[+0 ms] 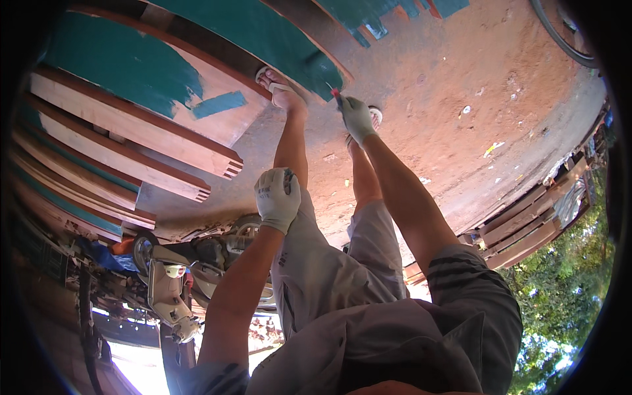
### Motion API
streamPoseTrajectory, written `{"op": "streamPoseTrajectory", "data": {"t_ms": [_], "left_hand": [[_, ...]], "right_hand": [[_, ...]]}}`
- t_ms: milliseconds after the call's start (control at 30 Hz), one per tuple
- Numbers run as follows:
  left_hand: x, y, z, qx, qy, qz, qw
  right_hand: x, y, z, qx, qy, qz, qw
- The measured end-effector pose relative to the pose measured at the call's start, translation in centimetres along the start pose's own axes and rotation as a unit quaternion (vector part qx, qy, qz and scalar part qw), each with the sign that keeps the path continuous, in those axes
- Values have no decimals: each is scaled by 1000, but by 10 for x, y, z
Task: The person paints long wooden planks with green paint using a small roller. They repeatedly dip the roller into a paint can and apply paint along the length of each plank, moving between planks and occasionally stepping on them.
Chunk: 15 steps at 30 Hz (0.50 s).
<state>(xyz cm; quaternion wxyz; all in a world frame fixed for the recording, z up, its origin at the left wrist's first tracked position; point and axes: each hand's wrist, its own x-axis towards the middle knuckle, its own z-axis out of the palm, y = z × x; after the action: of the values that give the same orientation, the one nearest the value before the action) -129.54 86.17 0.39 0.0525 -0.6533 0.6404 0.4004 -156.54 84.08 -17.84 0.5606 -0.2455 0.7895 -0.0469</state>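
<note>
Panel [257, 29], far and left of centre, looks mostly green; the board [158, 79] left of it is part bare. I see my right hand [357, 120] gripping a red tool [336, 95]; left hand [277, 199] curled round something dark [288, 180].

Extends the bare right forearm [409, 197] far forward, with the right hand [357, 118], in a whitish fabric glove [364, 132], curled in a grip. Holds the bare left forearm [240, 286] less far out, slanting inward, with the left hand [277, 199], in a matching whitish glove [278, 221], loosely fisted.
</note>
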Motion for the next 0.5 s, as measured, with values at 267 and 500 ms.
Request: {"op": "streamPoseTrajectory", "data": {"t_ms": [267, 500], "left_hand": [[-48, 13, 50, 26, -9, -4, 1000], [-73, 22, 94, 57, -28, -7, 998]], "right_hand": [[-19, -2, -18, -31, -6, -56, 998], [47, -26, -11, -13, 46, -125, 991]]}}
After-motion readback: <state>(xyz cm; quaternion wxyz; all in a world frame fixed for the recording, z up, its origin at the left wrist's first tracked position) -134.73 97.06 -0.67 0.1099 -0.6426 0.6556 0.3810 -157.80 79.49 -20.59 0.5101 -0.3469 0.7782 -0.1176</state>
